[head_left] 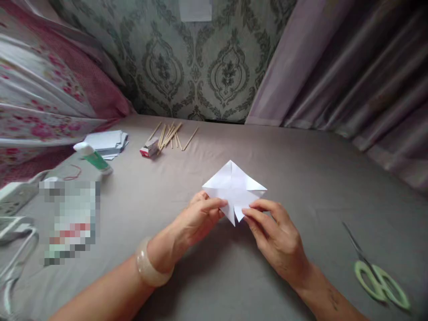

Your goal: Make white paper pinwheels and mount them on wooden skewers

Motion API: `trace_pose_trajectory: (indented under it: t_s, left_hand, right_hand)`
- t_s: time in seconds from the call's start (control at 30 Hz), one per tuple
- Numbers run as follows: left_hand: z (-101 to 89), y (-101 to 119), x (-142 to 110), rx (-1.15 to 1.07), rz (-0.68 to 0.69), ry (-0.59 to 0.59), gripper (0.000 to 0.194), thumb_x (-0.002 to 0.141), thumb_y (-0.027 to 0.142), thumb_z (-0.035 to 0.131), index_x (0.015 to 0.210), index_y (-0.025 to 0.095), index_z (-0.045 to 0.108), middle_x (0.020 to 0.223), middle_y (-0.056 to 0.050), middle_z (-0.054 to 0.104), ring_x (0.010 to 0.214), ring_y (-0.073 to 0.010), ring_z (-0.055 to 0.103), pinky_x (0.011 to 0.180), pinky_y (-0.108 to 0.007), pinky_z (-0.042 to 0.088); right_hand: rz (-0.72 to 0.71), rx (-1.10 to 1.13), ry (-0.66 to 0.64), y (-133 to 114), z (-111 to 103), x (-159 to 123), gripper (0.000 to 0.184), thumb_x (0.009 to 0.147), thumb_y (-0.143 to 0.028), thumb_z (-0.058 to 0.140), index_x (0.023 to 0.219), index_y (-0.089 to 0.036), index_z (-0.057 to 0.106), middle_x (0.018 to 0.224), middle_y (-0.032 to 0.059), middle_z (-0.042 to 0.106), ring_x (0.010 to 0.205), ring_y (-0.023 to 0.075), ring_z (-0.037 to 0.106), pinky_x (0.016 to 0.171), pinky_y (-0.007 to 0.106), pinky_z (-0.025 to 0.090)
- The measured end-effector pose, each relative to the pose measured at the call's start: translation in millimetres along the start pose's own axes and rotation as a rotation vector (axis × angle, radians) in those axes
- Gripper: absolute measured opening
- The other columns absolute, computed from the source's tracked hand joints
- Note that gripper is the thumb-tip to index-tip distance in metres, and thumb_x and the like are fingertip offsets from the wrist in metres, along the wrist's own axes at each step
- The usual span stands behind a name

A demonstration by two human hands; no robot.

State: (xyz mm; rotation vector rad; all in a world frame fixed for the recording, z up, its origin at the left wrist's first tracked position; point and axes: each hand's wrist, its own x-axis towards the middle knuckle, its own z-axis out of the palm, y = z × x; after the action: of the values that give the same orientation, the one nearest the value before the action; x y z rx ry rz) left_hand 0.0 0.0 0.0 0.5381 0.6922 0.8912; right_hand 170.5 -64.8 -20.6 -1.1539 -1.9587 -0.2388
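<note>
A white square of paper [236, 185], turned like a diamond, is held up over the grey cloth. Slits run in from its corners towards the middle; the lower one gapes apart and another shows at the right corner. My left hand [203, 211] pinches the lower left edge, thumb on top and fingers underneath. On the lower right, my right hand [276, 232] grips the flap beside the lower slit between thumb and fingers. A pale bangle [150, 265] circles my left wrist.
Green-handled scissors [379, 278] lie at the right. Left are a glue bottle [93, 158], a paper stack [103, 143], a power strip [15, 198] and a blurred-out item [72, 218]. Farther back are wooden sticks [170, 136] and a small red-and-white box [149, 148].
</note>
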Motion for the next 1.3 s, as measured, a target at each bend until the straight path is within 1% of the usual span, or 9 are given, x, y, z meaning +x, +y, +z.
trace_pose_trajectory:
  t_s: [0.13,0.33,0.6,0.7,0.83,1.0,1.1,1.2,1.3]
  left_hand:
    - [-2.0,-2,0,0.026,-0.013,0.041,0.028,0.057,0.007,0.076,0.076,0.015,0.058,0.076,0.000,0.067,0.071,-0.0133,0.063,0.068,-0.027,0.047]
    - [1.6,-6,-2,0.070,-0.005,-0.063,0.021,0.060,0.014,0.080,0.077,0.014,0.067,0.072,0.000,0.068,0.067,-0.0124,0.062,0.067,-0.026,0.048]
    - [3.2,-8,-5,0.083,-0.012,-0.083,0.019,0.061,0.018,0.082,0.075,0.014,0.069,0.066,0.000,0.067,0.063,-0.0117,0.060,0.066,-0.025,0.048]
    - [3.8,-8,-5,0.082,-0.013,-0.092,0.020,0.061,0.019,0.082,0.075,0.013,0.070,0.067,-0.002,0.067,0.064,-0.0125,0.061,0.067,-0.025,0.048]
    - [4.4,-8,-5,0.100,-0.012,-0.116,0.017,0.063,0.020,0.081,0.075,0.013,0.070,0.069,-0.003,0.069,0.067,-0.0137,0.063,0.069,-0.026,0.048]
    - [6.2,-7,-6,0.114,0.010,-0.148,0.015,0.063,0.018,0.081,0.063,0.014,0.066,0.062,-0.001,0.065,0.060,-0.0108,0.060,0.068,-0.024,0.048]
    - [6.5,-8,-6,0.132,0.001,-0.148,0.015,0.063,0.019,0.081,0.069,0.013,0.069,0.068,-0.003,0.068,0.064,-0.0122,0.062,0.068,-0.024,0.048]
    - [5.6,-10,-5,0.126,-0.011,-0.123,0.022,0.061,0.019,0.082,0.079,0.013,0.071,0.073,-0.004,0.070,0.069,-0.0143,0.064,0.071,-0.026,0.049]
    - [4.4,-12,-4,0.128,-0.011,-0.109,0.023,0.060,0.019,0.083,0.079,0.013,0.071,0.074,-0.004,0.071,0.070,-0.0149,0.065,0.071,-0.026,0.050]
  right_hand:
    - [0.024,0.009,-0.002,-1,-1,4,0.020,0.086,-0.007,0.061,0.103,-0.016,0.064,0.094,0.0085,0.065,0.086,0.0181,0.062,0.079,0.033,0.052]
    - [0.072,0.052,0.033,-2,-3,6,0.016,0.086,-0.008,0.061,0.098,-0.018,0.063,0.090,0.0060,0.069,0.085,0.0169,0.065,0.080,0.031,0.053]
    - [0.170,0.084,0.037,-2,0,4,0.014,0.083,-0.008,0.065,0.093,-0.018,0.064,0.086,0.0041,0.070,0.081,0.0150,0.066,0.075,0.027,0.053]
    - [0.207,0.071,0.057,-4,0,4,0.012,0.083,-0.010,0.066,0.092,-0.018,0.063,0.083,0.0027,0.069,0.073,0.0128,0.064,0.070,0.025,0.052]
    - [0.257,0.026,0.110,-8,-1,6,0.010,0.082,-0.015,0.069,0.089,-0.019,0.062,0.074,-0.0013,0.066,0.057,0.0085,0.056,0.061,0.021,0.050]
    - [0.331,0.002,0.140,-10,2,6,0.011,0.082,-0.020,0.070,0.088,-0.020,0.060,0.070,-0.0037,0.065,0.051,0.0076,0.052,0.058,0.019,0.049]
    - [0.360,0.002,0.145,-10,3,5,0.011,0.082,-0.021,0.070,0.087,-0.020,0.060,0.069,-0.0039,0.065,0.050,0.0073,0.052,0.056,0.019,0.049]
    - [0.389,0.010,0.150,-11,3,5,0.011,0.082,-0.022,0.070,0.085,-0.020,0.059,0.068,-0.0043,0.063,0.049,0.0068,0.051,0.054,0.018,0.048]
    - [0.437,0.035,0.152,-12,4,4,0.013,0.081,-0.023,0.071,0.085,-0.020,0.059,0.068,-0.0043,0.063,0.048,0.0065,0.050,0.053,0.018,0.047]
